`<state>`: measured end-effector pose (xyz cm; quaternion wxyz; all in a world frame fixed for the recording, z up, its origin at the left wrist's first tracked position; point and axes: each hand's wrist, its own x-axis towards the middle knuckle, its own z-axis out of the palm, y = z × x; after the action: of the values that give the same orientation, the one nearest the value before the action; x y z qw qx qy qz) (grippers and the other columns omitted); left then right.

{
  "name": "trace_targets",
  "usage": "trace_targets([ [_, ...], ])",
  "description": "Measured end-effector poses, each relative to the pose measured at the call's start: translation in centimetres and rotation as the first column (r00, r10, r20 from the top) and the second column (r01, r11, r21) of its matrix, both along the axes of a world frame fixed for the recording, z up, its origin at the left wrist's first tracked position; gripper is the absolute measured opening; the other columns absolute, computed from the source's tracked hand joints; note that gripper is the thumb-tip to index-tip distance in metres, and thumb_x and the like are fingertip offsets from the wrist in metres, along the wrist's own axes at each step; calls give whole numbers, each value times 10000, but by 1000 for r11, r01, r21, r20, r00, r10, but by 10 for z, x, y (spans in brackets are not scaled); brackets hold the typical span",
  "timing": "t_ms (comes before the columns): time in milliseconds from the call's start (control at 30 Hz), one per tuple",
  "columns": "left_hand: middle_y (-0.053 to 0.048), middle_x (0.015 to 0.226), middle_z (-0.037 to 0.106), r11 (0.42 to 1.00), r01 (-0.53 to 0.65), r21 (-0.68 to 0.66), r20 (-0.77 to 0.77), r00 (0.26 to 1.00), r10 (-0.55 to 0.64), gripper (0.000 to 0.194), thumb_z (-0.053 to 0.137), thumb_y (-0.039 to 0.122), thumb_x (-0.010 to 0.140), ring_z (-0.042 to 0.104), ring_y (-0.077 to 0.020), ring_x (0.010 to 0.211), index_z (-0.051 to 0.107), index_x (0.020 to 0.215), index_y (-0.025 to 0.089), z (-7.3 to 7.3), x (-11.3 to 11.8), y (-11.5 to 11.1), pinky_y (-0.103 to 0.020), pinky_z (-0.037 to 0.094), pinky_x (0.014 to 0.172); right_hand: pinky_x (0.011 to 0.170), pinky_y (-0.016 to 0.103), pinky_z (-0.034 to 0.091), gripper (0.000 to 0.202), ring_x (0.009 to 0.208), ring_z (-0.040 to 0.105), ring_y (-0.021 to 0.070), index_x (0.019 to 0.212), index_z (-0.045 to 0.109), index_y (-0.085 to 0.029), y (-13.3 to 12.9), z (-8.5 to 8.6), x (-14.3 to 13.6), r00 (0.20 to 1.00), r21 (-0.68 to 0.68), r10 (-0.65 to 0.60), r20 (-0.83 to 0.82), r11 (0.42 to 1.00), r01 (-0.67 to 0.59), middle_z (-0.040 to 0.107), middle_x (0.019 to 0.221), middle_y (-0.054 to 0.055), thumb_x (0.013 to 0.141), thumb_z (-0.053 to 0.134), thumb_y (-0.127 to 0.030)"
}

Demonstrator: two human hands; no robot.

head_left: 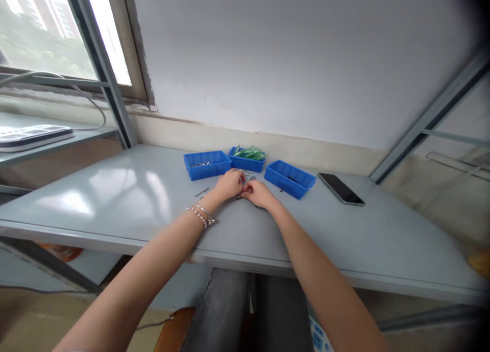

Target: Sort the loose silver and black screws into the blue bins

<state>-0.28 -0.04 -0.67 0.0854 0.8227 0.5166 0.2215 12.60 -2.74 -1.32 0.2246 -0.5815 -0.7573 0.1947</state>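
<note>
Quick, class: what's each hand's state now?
Left hand: curled at the metal pieces; hold unclear.
Right hand: fingers bent, meeting the left; hold unclear.

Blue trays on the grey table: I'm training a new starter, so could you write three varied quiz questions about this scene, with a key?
1. Multiple choice: the bare hands are nearest to: a) a window, b) small silvery metal pieces, c) a cable?
2. True or false: the dark-screened phone lies right of all three blue plastic trays.
3. Fill in: the middle tray holds crumpled ____ material.
Key: 1 b; 2 true; 3 green.
</note>
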Motion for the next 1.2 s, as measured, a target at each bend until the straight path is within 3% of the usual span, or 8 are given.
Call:
trace_targets([
  [200,-79,983,560,1000,-14,-17,-37,999,13,276,381,125,731,511,-229,960,584,904,196,3,2,-2,-382,415,801,603,235,316,82,656,470,123,730,586,-154,3,3,7,984,90,-173,-41,980,176,553,688,17,735,576,-235],
  [433,-65,976,569,996,77,37,-8,997,-77,253,375,160,785,508,-218,967,572,941,192,3,4,-2,-363,402,786,622,233,341,111,677,516,135,723,595,-147,6,3,13,929,34,-305,-210,947,319,582,695,35,738,570,-254],
  [600,-50,916,585,992,102,73,8,995,-103,196,469,286,810,518,-198,902,604,923,200,4,4,0,-318,382,761,525,212,297,150,538,428,92,712,588,-128,9,-2,12,842,-42,-316,-438,942,332,518,589,1,721,579,-277],
  [833,-37,863,598,983,108,151,78,990,-121,213,452,290,838,518,-155,824,638,855,188,6,3,1,-272,358,747,457,201,265,241,436,355,57,669,529,-130,-4,15,8,699,-196,-347,-625,937,289,457,527,-20,798,495,-330],
  [1200,-38,790,561,965,159,206,129,974,-188,265,394,295,856,498,-134,741,624,818,170,2,3,2,-259,371,709,440,211,258,287,419,359,74,662,537,-135,0,11,12,684,-162,-352,-638,931,328,447,503,-14,828,436,-346],
])
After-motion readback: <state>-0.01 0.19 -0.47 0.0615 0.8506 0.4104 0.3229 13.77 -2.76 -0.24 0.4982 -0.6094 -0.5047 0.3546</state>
